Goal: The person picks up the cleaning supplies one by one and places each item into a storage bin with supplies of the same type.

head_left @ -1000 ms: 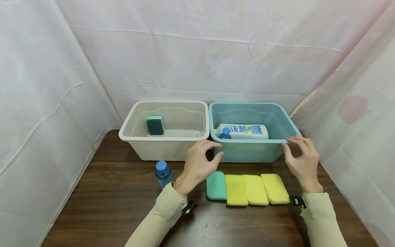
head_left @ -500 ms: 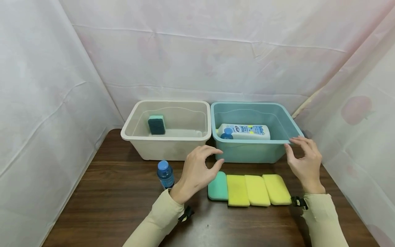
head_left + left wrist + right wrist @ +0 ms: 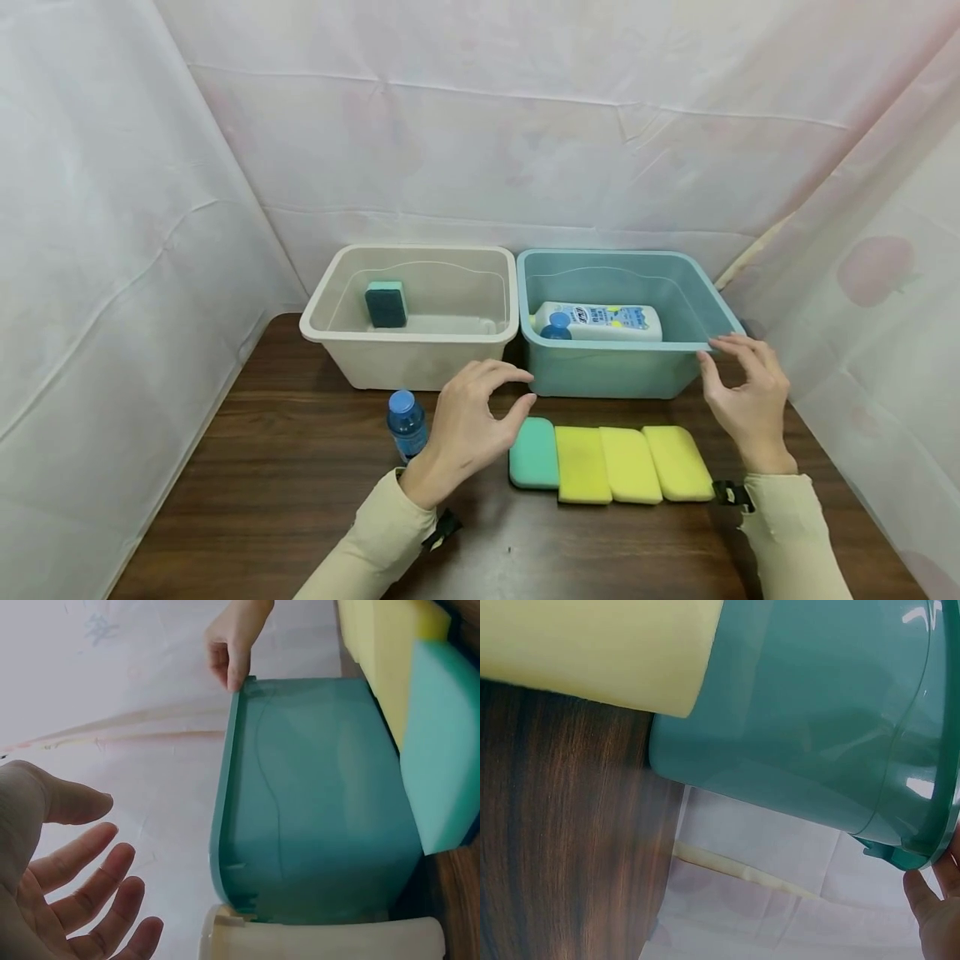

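My left hand (image 3: 468, 421) hovers in front of the two bins, its thumb and fingers curved apart with nothing between them. Its spread fingers (image 3: 94, 892) also show in the left wrist view, away from the teal bin (image 3: 607, 372). At that bin's front right corner, my right hand (image 3: 750, 404) pinches the rim between thumb and fingers. A white bottle (image 3: 618, 322) with a blue printed label lies inside, beside a blue-capped bottle (image 3: 557, 325) partly hidden by the front wall. To the left stands a cream bin (image 3: 420, 364) containing a green sponge with a dark scouring side (image 3: 386, 306).
In front of the teal bin, a green sponge (image 3: 534, 454) and three yellow sponges (image 3: 630, 465) lie in a row on the dark wooden table (image 3: 247, 483). A small blue bottle (image 3: 407, 427) stands left of my left hand. Pale curtains (image 3: 525, 150) enclose the back and sides.
My left hand has drawn slightly left and back from the bins, staying empty. The right hand keeps its place at the teal bin's corner. The head view has shifted slightly.
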Motion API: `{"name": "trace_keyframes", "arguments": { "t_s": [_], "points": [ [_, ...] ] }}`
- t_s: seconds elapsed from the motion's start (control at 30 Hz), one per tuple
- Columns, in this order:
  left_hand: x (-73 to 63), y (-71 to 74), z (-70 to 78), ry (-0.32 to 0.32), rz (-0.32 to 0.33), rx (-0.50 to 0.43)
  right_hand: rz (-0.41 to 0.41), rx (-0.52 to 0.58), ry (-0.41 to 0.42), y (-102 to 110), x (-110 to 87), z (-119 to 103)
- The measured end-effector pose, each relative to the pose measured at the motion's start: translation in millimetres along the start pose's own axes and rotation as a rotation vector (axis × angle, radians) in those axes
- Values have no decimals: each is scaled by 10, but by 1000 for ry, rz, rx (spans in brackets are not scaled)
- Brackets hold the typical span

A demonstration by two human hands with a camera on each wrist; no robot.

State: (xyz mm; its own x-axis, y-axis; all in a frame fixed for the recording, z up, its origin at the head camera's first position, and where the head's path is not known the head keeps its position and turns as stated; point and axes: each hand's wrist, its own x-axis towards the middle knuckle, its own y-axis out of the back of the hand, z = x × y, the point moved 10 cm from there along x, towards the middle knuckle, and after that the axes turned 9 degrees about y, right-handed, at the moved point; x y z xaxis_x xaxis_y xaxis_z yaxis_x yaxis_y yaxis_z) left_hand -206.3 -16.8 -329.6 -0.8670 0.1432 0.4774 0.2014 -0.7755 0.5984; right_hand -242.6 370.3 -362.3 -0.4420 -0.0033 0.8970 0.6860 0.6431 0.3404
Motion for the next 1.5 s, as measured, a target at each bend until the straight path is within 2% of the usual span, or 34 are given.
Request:
{"name": "trace_keyframes", "arguments": {
  "t_s": [0.2,0.33,0.47,0.67,1.1,1.5],
  "points": [
    [-23,118,-38,-2,29,4,0,3,5,-13,-8,13],
    [-44,126,-59,-4,33,12,0,-1,2,-8,-2,2],
    [-67,141,-59,-19,51,26,0,-1,6,-2,6,-13],
    [-85,241,-62,-51,87,45,3,-1,5,4,11,-13],
    [-121,424,-204,-63,141,70,5,1,4,7,-4,11],
    [-155,556,-338,-59,180,138,3,1,7,1,-1,0]
  ]
}}
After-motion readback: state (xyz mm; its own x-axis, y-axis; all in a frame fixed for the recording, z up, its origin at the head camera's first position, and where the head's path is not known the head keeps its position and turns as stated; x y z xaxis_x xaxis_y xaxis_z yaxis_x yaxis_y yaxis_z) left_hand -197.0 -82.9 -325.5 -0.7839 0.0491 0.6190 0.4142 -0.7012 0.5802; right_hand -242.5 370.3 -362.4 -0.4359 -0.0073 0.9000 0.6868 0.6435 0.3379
